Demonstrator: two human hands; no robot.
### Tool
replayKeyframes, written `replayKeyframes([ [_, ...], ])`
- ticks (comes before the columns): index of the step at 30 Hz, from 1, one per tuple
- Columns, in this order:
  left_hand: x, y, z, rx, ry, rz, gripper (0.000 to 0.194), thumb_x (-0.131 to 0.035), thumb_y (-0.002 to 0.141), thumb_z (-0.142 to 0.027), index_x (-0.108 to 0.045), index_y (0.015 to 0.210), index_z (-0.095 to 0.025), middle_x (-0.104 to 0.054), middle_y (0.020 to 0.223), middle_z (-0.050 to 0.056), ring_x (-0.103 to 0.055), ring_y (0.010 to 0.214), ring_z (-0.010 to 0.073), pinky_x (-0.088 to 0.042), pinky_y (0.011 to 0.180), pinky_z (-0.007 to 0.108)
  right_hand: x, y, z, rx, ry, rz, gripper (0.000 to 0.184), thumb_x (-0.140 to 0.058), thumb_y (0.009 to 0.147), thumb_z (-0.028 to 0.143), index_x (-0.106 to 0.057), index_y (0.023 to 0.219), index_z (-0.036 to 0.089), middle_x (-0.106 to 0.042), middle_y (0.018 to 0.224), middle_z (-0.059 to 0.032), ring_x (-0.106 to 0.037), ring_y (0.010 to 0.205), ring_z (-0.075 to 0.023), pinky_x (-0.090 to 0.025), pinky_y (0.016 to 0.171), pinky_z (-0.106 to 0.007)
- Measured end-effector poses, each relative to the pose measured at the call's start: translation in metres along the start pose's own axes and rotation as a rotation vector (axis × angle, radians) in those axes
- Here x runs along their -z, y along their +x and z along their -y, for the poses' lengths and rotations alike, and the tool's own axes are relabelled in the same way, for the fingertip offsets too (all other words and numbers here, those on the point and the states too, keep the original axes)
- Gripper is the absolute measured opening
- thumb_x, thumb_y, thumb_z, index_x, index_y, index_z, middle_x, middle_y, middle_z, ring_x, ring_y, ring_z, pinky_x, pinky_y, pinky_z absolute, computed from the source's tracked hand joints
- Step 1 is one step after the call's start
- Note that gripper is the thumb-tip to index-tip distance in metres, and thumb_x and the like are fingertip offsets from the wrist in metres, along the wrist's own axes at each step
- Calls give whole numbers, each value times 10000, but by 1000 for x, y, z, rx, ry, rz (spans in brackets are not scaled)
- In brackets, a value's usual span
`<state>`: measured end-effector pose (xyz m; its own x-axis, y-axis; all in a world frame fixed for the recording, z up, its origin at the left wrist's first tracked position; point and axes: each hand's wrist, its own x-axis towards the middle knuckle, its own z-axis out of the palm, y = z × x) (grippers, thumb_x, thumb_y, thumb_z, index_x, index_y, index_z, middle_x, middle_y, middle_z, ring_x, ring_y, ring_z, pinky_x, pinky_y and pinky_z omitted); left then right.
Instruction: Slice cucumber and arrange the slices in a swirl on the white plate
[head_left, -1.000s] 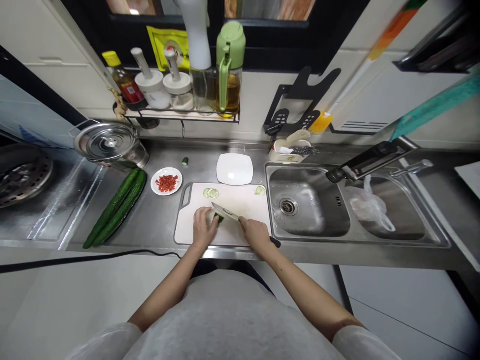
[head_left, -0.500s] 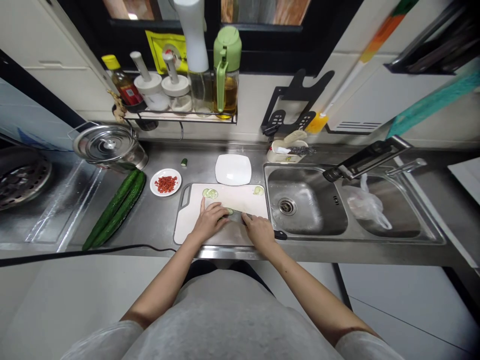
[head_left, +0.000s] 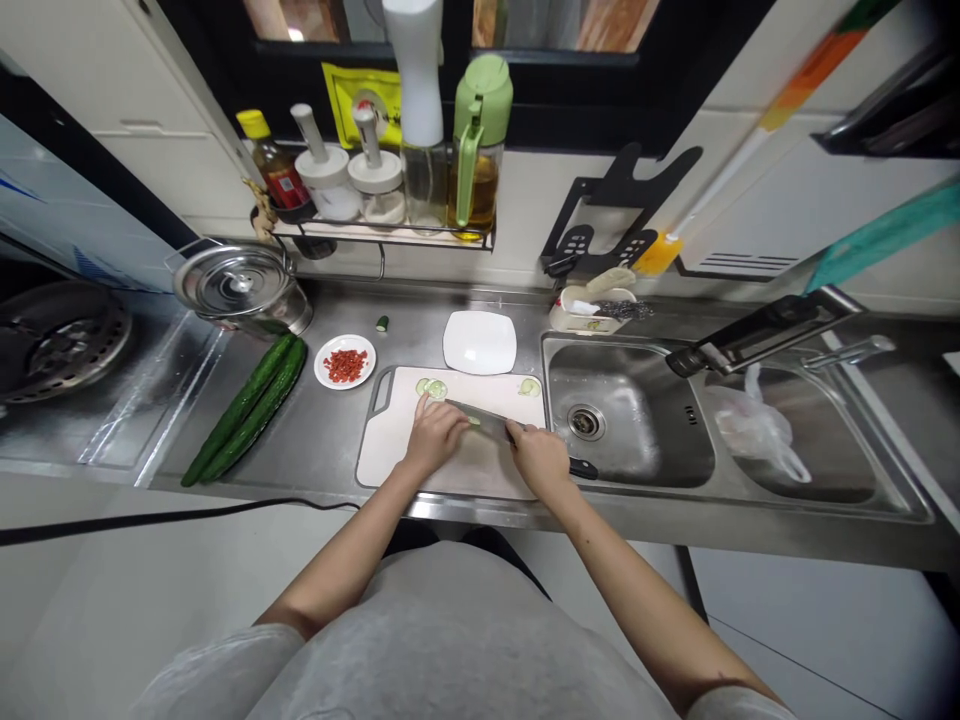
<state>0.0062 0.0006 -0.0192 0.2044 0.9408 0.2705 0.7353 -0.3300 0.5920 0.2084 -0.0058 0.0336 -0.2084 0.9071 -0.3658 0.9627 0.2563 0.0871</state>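
My right hand (head_left: 541, 460) grips a kitchen knife (head_left: 491, 422), its black handle end showing past my palm. The blade slants left across the white cutting board (head_left: 382, 455). My left hand (head_left: 435, 435) lies on the board with curled fingers, closed on a piece of cucumber (head_left: 475, 421). Only a pale green bit of that piece shows beside the blade; the rest is under my fingers. Thin cucumber slices (head_left: 430, 388) sit just beyond my left fingertips. More slices (head_left: 529, 387) lie at the board's far right corner.
Two whole cucumbers (head_left: 244, 410) and a saucer (head_left: 324, 377) of chopped red bits are at left. A white plate (head_left: 480, 342) and a cucumber stub (head_left: 382, 323) lie behind the board. The double sink (head_left: 637, 430) adjoins it. A lidded pot (head_left: 244, 290) stands back left.
The view has shifted, so the scene sits a little further right. The blade's tip end now shows higher, beside my left fingertips. Both hands keep their holds.
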Motion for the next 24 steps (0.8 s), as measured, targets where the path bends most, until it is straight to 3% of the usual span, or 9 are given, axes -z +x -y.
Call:
replayKeyframes([
  [3,-4,12,13,341,-103,-78,144,-549,852,-332,-637,809,-226,-680,834,24,-607,842,187,-424,918,375,-3,1,-11,-60,9,17,298,-388,941,256,-568,1176,228,-675,970,-116,-638,882,-220,-385,701,-281],
  [5,-7,21,23,573,-141,-63,130,-561,834,-338,-634,819,-232,-678,787,6,-613,778,174,-444,803,323,-6,-1,-19,-104,24,35,296,-396,942,275,-573,1178,249,-680,976,-105,-642,864,-209,-385,689,-272],
  [8,-13,34,36,745,-119,2,124,-576,812,-356,-634,809,-246,-682,766,-23,-612,768,163,-409,801,314,-11,-7,-28,-160,51,42,309,-403,943,308,-571,1200,281,-688,979,-88,-647,844,-200,-387,671,-263],
  [14,-19,53,51,768,-19,57,126,-566,815,-350,-654,824,-259,-694,800,-15,-604,835,180,-330,880,358,-24,-18,-38,-214,95,45,319,-413,940,345,-570,1212,292,-692,990,-78,-658,827,-202,-391,645,-262],
  [24,-28,60,63,613,160,17,101,-612,781,-317,-660,770,-229,-656,906,73,-518,978,267,-317,887,428,-32,-21,-43,-263,145,69,356,-411,941,381,-547,1263,313,-696,993,-82,-661,868,-201,-397,666,-260],
])
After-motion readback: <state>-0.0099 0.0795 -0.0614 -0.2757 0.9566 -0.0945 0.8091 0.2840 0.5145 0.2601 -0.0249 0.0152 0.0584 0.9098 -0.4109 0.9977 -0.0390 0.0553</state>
